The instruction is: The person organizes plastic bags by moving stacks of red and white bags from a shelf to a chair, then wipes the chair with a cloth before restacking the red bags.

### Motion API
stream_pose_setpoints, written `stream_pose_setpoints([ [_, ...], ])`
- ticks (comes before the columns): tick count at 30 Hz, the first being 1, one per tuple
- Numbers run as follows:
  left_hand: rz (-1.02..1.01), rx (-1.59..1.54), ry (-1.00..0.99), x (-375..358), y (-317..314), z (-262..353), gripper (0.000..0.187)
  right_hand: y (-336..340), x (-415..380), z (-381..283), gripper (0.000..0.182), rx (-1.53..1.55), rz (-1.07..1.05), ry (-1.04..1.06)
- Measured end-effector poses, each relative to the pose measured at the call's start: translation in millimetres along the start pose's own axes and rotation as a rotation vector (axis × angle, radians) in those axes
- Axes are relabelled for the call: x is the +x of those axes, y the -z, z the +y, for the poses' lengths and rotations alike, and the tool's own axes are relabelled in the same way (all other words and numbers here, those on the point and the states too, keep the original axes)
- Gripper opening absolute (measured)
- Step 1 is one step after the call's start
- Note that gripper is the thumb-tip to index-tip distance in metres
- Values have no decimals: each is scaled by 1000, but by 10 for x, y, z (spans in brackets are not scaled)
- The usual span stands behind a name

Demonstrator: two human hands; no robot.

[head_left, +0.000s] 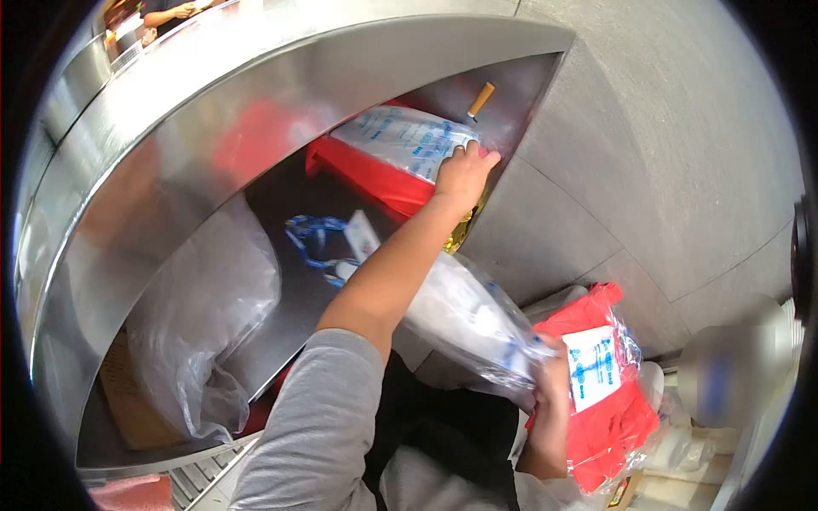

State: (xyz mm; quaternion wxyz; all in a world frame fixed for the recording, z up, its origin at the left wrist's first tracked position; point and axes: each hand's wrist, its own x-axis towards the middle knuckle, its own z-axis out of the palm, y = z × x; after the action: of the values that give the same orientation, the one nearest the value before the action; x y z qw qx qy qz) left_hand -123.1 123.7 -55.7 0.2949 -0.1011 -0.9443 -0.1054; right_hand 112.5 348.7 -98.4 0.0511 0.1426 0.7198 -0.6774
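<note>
My left hand (465, 176) reaches onto a steel shelf, its fingers curled over the right end of a clear plastic pack with blue print (396, 136). That pack lies on a red bundle (375, 180). Low on the right, my right hand (551, 375) grips the end of a clear plastic bag with white contents (469, 315), which stretches beneath my left forearm and is partly blurred. A blue lanyard with a white card (319, 238) hangs below my chest, left of that forearm. Beside my right hand is a red plastic-wrapped bundle with a white printed label (594, 366).
A large translucent plastic bag (209, 307) sits at the shelf's left, near brown cardboard (132, 400). An orange-handled tool (481, 100) lies at the back. The curved steel counter edge (341, 72) overhangs the shelf. Another person's hand (181, 10) shows at top left.
</note>
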Motion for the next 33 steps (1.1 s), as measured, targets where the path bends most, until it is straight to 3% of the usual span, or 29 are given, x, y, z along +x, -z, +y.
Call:
stream_pose_setpoints([
  [2,-14,51,-19,-17,42,-111,23,388,46,151,13,-2,25,141],
  [3,-28,93,-12,-37,67,-187,25,328,-76,-117,14,25,60,113],
  [5,26,136,6,-167,81,-359,26,575,101,127,17,228,63,128],
  [9,206,172,-236,-639,26,-1030,30,336,97,102,19,377,153,149],
  [13,165,311,-234,-723,366,-1647,37,276,43,50,25,579,173,135],
  [16,35,434,17,-771,524,-1965,40,290,48,112,27,657,232,115],
  [17,81,376,1,-753,494,-2000,40,299,37,123,27,688,199,48],
  [19,162,263,-17,-661,666,-1845,42,226,-36,-45,28,738,127,-98],
  [20,147,128,32,-574,738,-1645,43,106,-50,-151,28,780,134,-92],
  [23,165,-66,-89,-436,855,-1209,43,55,121,136,26,852,-16,-92],
  [26,30,-186,-78,-470,1055,-857,45,-304,62,9,21,819,100,-93],
  [28,-28,-166,-113,-561,1111,-763,45,-483,16,-33,19,839,170,-77],
  [31,-114,-104,-132,-746,1177,-640,51,-638,-63,19,24,807,111,-11],
  [33,-150,-35,-118,-824,1184,-537,57,-674,-119,74,23,741,43,-136],
])
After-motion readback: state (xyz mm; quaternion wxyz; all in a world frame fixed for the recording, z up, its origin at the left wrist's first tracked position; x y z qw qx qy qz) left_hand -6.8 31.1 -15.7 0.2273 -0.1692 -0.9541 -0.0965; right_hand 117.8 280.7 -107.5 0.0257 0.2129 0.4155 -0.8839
